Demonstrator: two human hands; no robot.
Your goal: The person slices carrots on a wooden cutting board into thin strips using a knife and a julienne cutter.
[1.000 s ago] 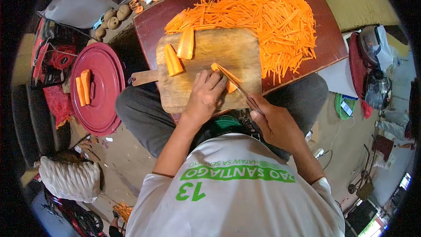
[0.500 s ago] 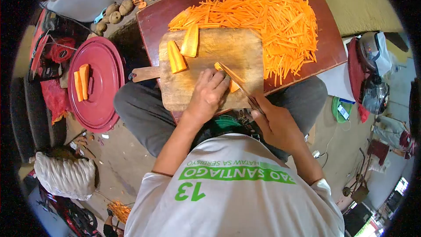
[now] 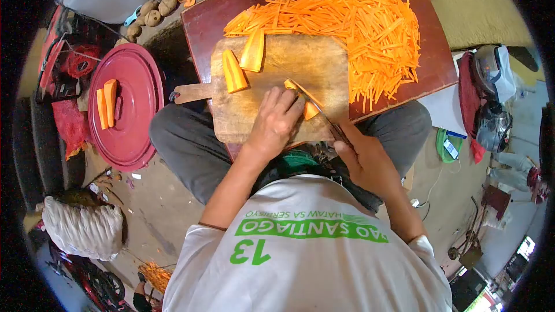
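Observation:
My left hand (image 3: 277,120) presses a piece of carrot (image 3: 311,111) onto the wooden cutting board (image 3: 231,120), its fingers bent over the piece. In my right hand (image 3: 367,159) is a knife (image 3: 319,107), fingers wrapped round the handle. The blade lies along the carrot's right side, with a thin orange strip beside it. Two flat carrot pieces, one striped (image 3: 233,71) and one broader (image 3: 252,51), rest at the board's upper left. A large heap of carrot sticks (image 3: 378,34) curves round the board's far and right sides.
Under the board is a dark red table (image 3: 432,52). To the left, a red round lid (image 3: 136,138) carries carrot pieces (image 3: 106,104). Brown round root vegetables (image 3: 153,17) sit beyond it. A white sack (image 3: 84,228) lies on the floor at lower left.
Both hands keep nearly the same place at the carrot piece. The knife and right hand have shifted very slightly; the view has moved a little.

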